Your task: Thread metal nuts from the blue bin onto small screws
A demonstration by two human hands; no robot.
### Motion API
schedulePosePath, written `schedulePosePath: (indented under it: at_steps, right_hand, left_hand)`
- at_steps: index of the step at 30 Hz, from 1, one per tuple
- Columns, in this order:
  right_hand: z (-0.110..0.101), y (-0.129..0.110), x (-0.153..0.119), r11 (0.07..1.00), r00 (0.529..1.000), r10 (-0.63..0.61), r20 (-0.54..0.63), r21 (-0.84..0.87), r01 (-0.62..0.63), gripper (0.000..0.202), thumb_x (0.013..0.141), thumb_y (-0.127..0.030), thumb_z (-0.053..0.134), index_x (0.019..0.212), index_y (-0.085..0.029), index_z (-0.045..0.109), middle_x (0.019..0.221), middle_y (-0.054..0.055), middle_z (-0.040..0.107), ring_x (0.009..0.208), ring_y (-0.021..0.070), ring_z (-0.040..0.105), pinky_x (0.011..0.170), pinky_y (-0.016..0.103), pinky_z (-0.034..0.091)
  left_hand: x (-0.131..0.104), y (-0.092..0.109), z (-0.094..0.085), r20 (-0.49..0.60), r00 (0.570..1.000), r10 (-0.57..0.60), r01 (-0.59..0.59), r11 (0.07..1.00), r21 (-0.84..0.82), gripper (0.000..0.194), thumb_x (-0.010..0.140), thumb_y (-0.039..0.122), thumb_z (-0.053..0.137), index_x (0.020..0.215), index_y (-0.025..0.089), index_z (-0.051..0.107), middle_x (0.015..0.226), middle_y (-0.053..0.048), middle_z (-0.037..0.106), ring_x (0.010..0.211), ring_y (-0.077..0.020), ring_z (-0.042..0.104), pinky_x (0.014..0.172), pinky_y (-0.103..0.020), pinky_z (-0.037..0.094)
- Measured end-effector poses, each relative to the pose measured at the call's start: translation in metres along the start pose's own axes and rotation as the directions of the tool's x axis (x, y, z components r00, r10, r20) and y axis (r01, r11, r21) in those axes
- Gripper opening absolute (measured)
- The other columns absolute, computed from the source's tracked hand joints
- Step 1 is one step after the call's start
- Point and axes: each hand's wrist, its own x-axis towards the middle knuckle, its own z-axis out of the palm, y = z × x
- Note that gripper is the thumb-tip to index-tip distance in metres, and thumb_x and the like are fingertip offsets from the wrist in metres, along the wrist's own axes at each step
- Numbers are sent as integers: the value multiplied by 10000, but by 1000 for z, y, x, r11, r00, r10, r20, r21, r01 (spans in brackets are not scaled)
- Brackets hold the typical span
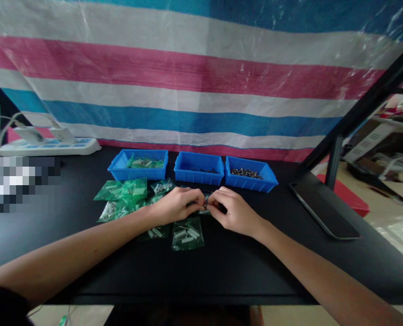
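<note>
My left hand and my right hand meet over the middle of the black table, fingertips pinched close together. Between them is a small, dark and pale bit that the fingers mostly cover; I cannot make out what it is. Just below my hands lies a small green-tinted clear bag with several pale cylindrical pieces inside. To the left, partly under my left forearm, similar green bags are spread in a loose pile.
Three blue bins stand in a row behind my hands: the left bin holds green bags, the middle bin small dark parts, the right bin shiny metal parts. A phone lies right; a power strip sits back left.
</note>
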Motion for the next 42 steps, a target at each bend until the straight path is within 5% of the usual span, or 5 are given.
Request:
schedulePosePath:
  at_steps: [8,19,30,42]
  right_hand:
    - [0,0,0,1000,1000,3,3,-11,-3,75,803,-150,524,733,-173,514,664,6,515,672,147,463,620,265,388]
    - [0,1,-1,1000,1000,6,-18,-30,-6,56,822,-160,521,768,-178,521,681,9,528,686,149,480,638,267,396]
    - [1,3,-1,999,999,-31,-16,-34,30,54,816,-160,546,765,-175,536,671,8,536,660,145,478,633,274,380]
    - [0,1,-1,991,997,-71,-11,-117,69,61,811,-188,560,757,-172,537,658,-1,545,644,138,482,623,273,332]
  left_hand:
    - [0,-1,0,22,999,23,-22,999,-43,36,825,154,527,852,175,537,789,16,646,731,-93,616,649,-164,441]
    - [4,-1,0,57,994,-94,103,979,-177,108,821,182,539,927,168,528,837,-6,700,768,-118,660,653,-179,472]
    - [5,0,0,56,998,17,-19,999,31,60,836,209,526,859,160,551,826,-26,595,801,-136,562,719,-223,433]
    - [3,-1,-1,70,997,25,-25,1000,4,58,847,207,505,843,164,544,802,-19,587,777,-132,554,703,-222,426]
